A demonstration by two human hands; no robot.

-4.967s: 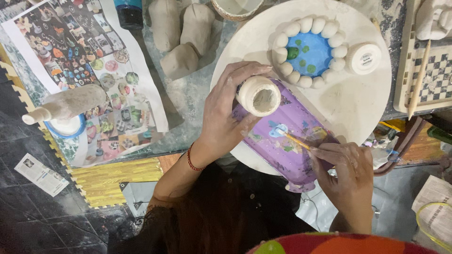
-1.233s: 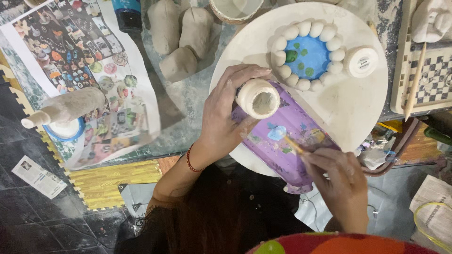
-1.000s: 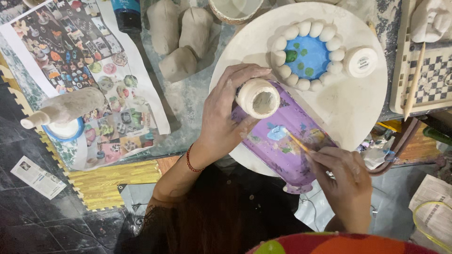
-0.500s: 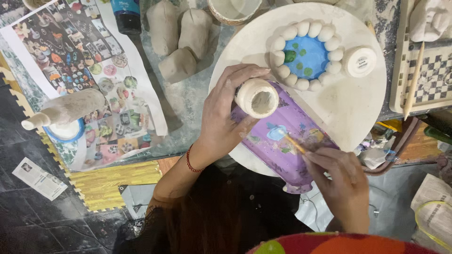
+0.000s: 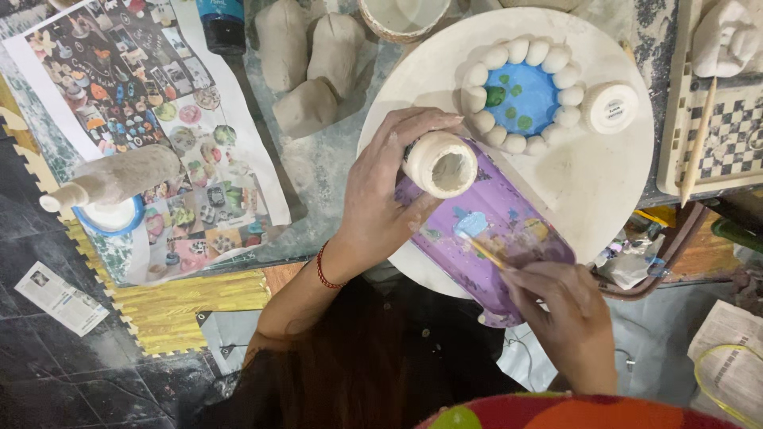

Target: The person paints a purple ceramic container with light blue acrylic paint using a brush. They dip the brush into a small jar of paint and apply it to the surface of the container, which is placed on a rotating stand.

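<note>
Purple clay piece (image 5: 497, 238), long and tray-like, lies slanting on the pale round board (image 5: 592, 187), its long axis running from upper left, under the left hand, down to lower right, where its end overhangs the board's near edge. The left hand (image 5: 381, 202) is clamped around a small pale jar (image 5: 441, 164) whose open mouth faces the camera; the jar sits over the piece's upper-left end, and I cannot tell whether it is joined to the piece or only standing on it. The right hand (image 5: 568, 318) pinches a thin brush (image 5: 485, 253), which points up and left, its tip touching a light blue patch near the middle of the purple surface. So the right hand is the nearer one to the painted spot, coming in from the lower right along the piece's length.

Farther back on the board sits a blue dish ringed with pale clay balls (image 5: 520, 95), with a small white lid (image 5: 610, 107) just beside it. Off to the left lie 3 grey clay lumps (image 5: 306, 63) and a printed picture sheet (image 5: 147, 119).

The piece's lower end is partly hidden by the right hand, and the brush handle disappears inside the fingers.
</note>
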